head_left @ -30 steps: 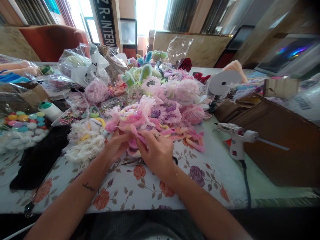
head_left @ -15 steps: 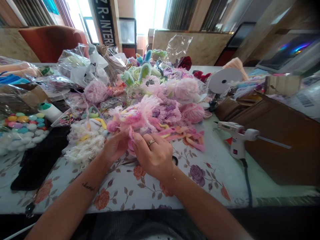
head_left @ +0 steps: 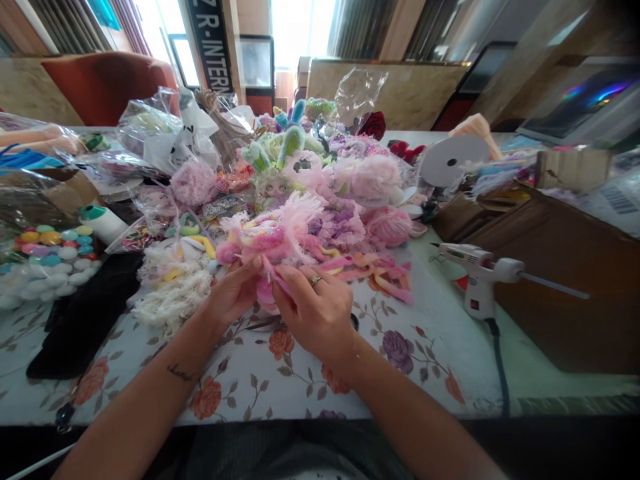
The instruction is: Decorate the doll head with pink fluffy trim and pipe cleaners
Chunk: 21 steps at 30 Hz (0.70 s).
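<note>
Between my two hands is a fuzzy pink strand [head_left: 276,275] that looks like yarn or pipe cleaner. My left hand [head_left: 236,288] pinches one part of it, and my right hand [head_left: 317,308], with a ring on a finger, grips another part just beside it. More pink fluffy material [head_left: 266,295] hangs below the fingertips. Right behind the hands lies a bundle of pink and pale yarn [head_left: 295,223], with pink and yellow twisted strands [head_left: 383,270] trailing to the right. Scissors [head_left: 267,325] lie partly hidden under my right hand.
A white glue gun [head_left: 473,273] with its cord stands at the right by a brown cardboard box [head_left: 560,280]. White fluffy yarn [head_left: 173,293] and a black flat item [head_left: 83,327] lie left, near bagged pompoms [head_left: 55,267]. A small doll [head_left: 273,190] sits behind among yarn balls.
My right hand has shifted slightly right, away from my left, and the pink strand now stretches between the fingertips. The view has moved very little.
</note>
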{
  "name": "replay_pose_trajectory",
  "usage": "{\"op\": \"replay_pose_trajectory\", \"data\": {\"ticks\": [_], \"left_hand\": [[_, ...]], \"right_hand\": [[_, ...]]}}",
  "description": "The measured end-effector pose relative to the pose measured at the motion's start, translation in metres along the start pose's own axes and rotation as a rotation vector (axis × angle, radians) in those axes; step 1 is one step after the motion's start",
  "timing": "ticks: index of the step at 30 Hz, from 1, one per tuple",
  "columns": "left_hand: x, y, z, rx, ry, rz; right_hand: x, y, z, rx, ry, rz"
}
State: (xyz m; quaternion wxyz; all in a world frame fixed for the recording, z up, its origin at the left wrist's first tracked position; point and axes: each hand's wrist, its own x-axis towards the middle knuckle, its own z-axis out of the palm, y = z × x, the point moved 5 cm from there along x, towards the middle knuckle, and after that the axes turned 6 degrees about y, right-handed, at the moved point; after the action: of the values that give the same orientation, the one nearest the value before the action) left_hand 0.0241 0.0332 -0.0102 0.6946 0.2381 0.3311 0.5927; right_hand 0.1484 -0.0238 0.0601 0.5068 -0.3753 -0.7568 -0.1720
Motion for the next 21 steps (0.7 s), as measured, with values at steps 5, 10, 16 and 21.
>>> {"op": "replay_pose_trajectory", "data": {"ticks": [5, 10, 16, 21], "left_hand": [[-0.001, 0.0, 0.001, 0.028, -0.017, -0.002], [-0.002, -0.001, 0.0, 0.043, 0.001, -0.002], [-0.003, -0.002, -0.001, 0.06, 0.008, 0.021], [-0.003, -0.002, 0.001, 0.084, 0.036, 0.034]], "right_hand": [[-0.003, 0.01, 0.003, 0.196, -0.019, 0.237], [-0.005, 0.02, 0.007, 0.348, -0.067, 0.482], [-0.007, 0.029, 0.013, 0.453, -0.099, 0.666], [-0.008, 0.033, 0.017, 0.468, -0.125, 0.724]]}}
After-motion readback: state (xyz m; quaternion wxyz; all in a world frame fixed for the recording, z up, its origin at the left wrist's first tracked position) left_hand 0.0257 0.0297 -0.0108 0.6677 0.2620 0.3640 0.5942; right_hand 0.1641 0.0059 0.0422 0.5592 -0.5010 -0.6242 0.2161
